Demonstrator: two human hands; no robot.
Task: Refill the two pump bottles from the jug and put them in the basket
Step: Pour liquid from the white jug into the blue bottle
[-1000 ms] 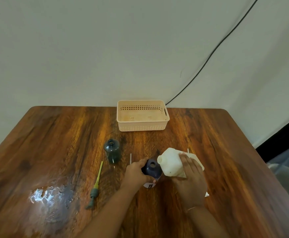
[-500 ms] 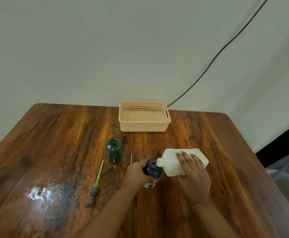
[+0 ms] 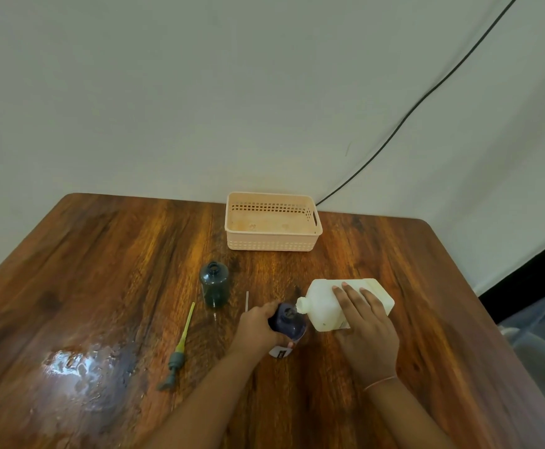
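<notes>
head cam | looks forward-down | table [image 3: 102, 286] close | wall [image 3: 199, 92] behind

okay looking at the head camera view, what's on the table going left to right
wet patch → pump head → green bottle → left hand → blue bottle → jug → right hand. The basket sits farther back, overlapping these.

Wooden table [image 3: 410, 270] with a glossy wet patch [image 3: 79, 374], well left of the fingers. Pale wall [image 3: 199, 92] beyond them, crossed by a black cable [image 3: 426, 95] slanting up to the right.
</notes>
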